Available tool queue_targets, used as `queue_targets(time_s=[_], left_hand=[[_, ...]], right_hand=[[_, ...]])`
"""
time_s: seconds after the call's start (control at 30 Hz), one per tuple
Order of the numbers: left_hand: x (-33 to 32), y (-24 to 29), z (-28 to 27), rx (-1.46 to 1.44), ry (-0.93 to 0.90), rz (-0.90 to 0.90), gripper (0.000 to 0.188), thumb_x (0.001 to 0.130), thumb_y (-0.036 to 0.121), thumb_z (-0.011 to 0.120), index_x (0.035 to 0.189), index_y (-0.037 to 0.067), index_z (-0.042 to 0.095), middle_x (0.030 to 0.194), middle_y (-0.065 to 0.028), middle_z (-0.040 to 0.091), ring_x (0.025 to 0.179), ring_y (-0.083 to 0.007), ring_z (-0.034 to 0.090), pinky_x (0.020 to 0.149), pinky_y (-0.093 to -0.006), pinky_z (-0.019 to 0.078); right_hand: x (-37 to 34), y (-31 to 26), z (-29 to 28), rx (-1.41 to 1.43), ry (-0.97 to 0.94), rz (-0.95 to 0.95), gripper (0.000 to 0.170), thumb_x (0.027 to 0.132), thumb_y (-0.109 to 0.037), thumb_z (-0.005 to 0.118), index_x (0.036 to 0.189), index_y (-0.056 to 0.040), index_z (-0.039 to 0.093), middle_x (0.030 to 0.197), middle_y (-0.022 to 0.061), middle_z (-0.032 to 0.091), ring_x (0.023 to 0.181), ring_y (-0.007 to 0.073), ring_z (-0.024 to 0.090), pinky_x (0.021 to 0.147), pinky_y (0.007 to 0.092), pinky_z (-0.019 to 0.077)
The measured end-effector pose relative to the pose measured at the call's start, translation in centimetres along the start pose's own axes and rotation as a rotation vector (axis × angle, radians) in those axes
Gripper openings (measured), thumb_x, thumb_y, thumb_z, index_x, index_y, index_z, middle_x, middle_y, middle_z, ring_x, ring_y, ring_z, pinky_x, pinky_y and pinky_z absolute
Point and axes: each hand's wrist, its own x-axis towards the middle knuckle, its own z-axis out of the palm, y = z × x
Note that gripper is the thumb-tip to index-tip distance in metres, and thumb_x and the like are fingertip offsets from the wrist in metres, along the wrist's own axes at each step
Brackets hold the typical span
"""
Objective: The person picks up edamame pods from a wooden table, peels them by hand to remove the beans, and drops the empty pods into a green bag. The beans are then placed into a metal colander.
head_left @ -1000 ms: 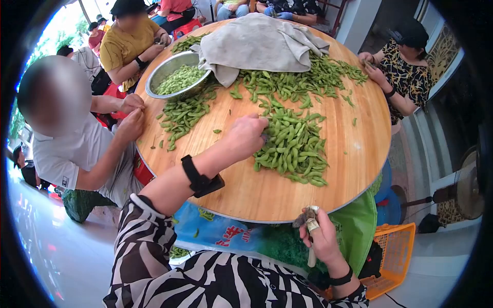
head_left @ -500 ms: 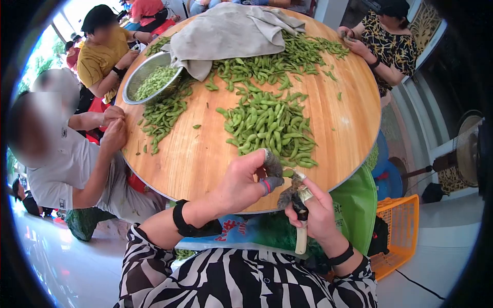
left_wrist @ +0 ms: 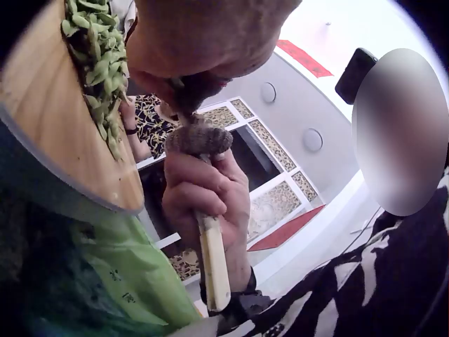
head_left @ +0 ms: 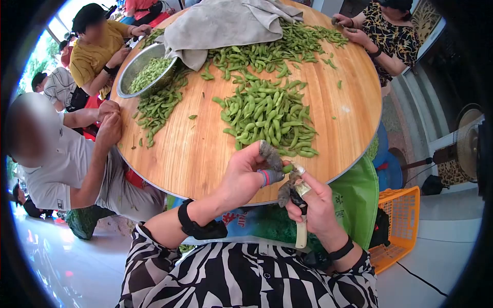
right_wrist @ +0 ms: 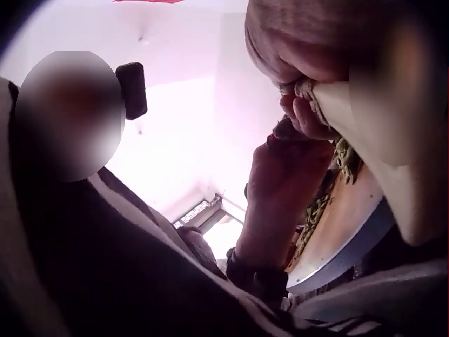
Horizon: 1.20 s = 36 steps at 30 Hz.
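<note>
Over the near edge of the table, my left hand [head_left: 241, 177] wears grey fabric covers on thumb and index finger. It pinches a green soybean pod [head_left: 288, 168] against the fingertips of my right hand [head_left: 319, 205]. The right hand grips a cream-handled tool [head_left: 301, 233], its handle pointing down and its working end hidden by the fingers. Pale tape wraps one right finger, and another wears a grey cover. In the left wrist view, the right fingers curl round the handle [left_wrist: 214, 263]. A heap of pods [head_left: 269, 115] lies just beyond the hands.
A round wooden table [head_left: 179, 164] carries more pods [head_left: 159, 108], a metal colander [head_left: 123, 84] of shelled beans and a grey cloth [head_left: 221, 33]. People sit round it. A green bag [head_left: 359, 200] hangs at the near edge, beside an orange crate [head_left: 398, 231].
My left hand has come back from the heap to the right hand, bringing a pod. My right hand has risen slightly with the tool. Over the last half second both hands stay together.
</note>
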Motion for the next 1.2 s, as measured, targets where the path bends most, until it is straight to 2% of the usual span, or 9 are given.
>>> queue_targets(time_s=[0.17,0.23,0.33,0.47,0.53,0.57,0.67,0.87,1.2], left_hand=[[0.0,-0.4,-0.5,0.51,-0.081,0.257,0.026,0.076,-0.013,0.066,0.094,0.004,0.056,0.09,-0.0038,0.064,0.093,-0.0158,0.064,0.084,-0.0307,0.052],[0.6,-0.8,-0.2,-0.123,-0.018,0.003,0.026,0.075,-0.013,0.067,0.092,0.004,0.056,0.092,-0.0064,0.065,0.085,-0.0162,0.064,0.077,-0.031,0.053],[1.0,-1.3,-1.6,-0.59,-0.125,-0.32,0.026,0.074,-0.012,0.068,0.092,0.003,0.056,0.094,-0.0092,0.066,0.076,-0.0164,0.064,0.067,-0.0295,0.0536],[0.7,-2.1,-1.5,-0.78,-0.194,-0.436,0.027,0.073,-0.009,0.07,0.092,0.004,0.056,0.096,-0.0102,0.067,0.07,-0.0155,0.064,0.057,-0.0267,0.0517],[0.7,-1.3,-1.1,-0.201,-0.065,-0.253,0.025,0.075,-0.003,0.072,0.093,0.005,0.058,0.094,-0.0097,0.067,0.069,-0.0147,0.063,0.056,-0.0269,0.0501],[0.3,-0.7,-0.7,-0.2,-0.067,-0.254,0.025,0.075,-0.003,0.072,0.093,0.005,0.058,0.094,-0.0097,0.067,0.069,-0.0147,0.063,0.056,-0.0269,0.0501],[-0.7,0.1,-0.1,0.95,-0.091,0.63,0.03,0.074,0.003,0.073,0.102,0.004,0.063,0.083,-0.0095,0.06,0.068,-0.0223,0.059,0.057,-0.0336,0.0464],[-1.0,1.0,-0.7,1.242,-0.146,0.837,0.045,0.061,0.002,0.068,0.106,0.0,0.062,0.086,-0.0102,0.056,0.069,-0.0263,0.057,0.057,-0.036,0.045],[-1.5,1.3,-1.3,1.3,-0.302,0.721,0.047,0.062,0.005,0.067,0.108,-0.002,0.059,0.082,-0.0109,0.053,0.065,-0.0281,0.056,0.054,-0.0367,0.0452]], right_hand=[[0.6,-0.1,-0.3,-0.065,0.034,-0.007,0.037,0.098,-0.008,0.041,0.134,-0.0023,0.047,0.071,0.0008,0.049,0.049,0.005,0.041,0.041,0.0192,0.033],[0.5,0.0,-0.6,-0.046,0.016,-0.01,0.036,0.098,-0.007,0.042,0.133,-0.002,0.048,0.072,0.0006,0.049,0.049,0.0049,0.041,0.041,0.019,0.0332],[0.3,0.1,-0.9,-0.023,-0.03,-0.021,0.036,0.098,-0.008,0.042,0.133,-0.0019,0.048,0.075,0.0008,0.05,0.049,0.0054,0.041,0.041,0.019,0.0335],[-0.1,0.2,-1.4,0.113,-0.099,0.061,0.037,0.098,-0.01,0.043,0.134,-0.002,0.047,0.078,0.0048,0.052,0.05,0.0076,0.043,0.041,0.0194,0.0341],[-0.1,0.2,-1.8,0.209,-0.094,0.101,0.037,0.098,-0.011,0.044,0.134,-0.0019,0.047,0.08,0.0071,0.054,0.051,0.0086,0.044,0.041,0.0196,0.0345],[-0.1,0.4,-2.0,0.248,-0.073,0.104,0.038,0.098,-0.011,0.044,0.135,-0.0021,0.046,0.083,0.0096,0.056,0.051,0.01,0.045,0.041,0.0201,0.0348],[-0.3,0.6,-2.0,0.323,-0.085,0.111,0.039,0.097,-0.011,0.044,0.135,-0.0024,0.045,0.089,0.0135,0.059,0.052,0.0123,0.047,0.039,0.0211,0.0352],[-0.2,0.9,-1.6,0.381,-0.106,0.158,0.041,0.096,-0.012,0.047,0.136,-0.0026,0.045,0.091,0.0143,0.06,0.05,0.0146,0.049,0.037,0.0222,0.0363],[-0.9,0.9,-0.9,0.306,-0.08,0.148,0.039,0.095,-0.012,0.049,0.133,-0.0013,0.049,0.09,0.0135,0.061,0.051,0.0172,0.055,0.035,0.0229,0.036]])
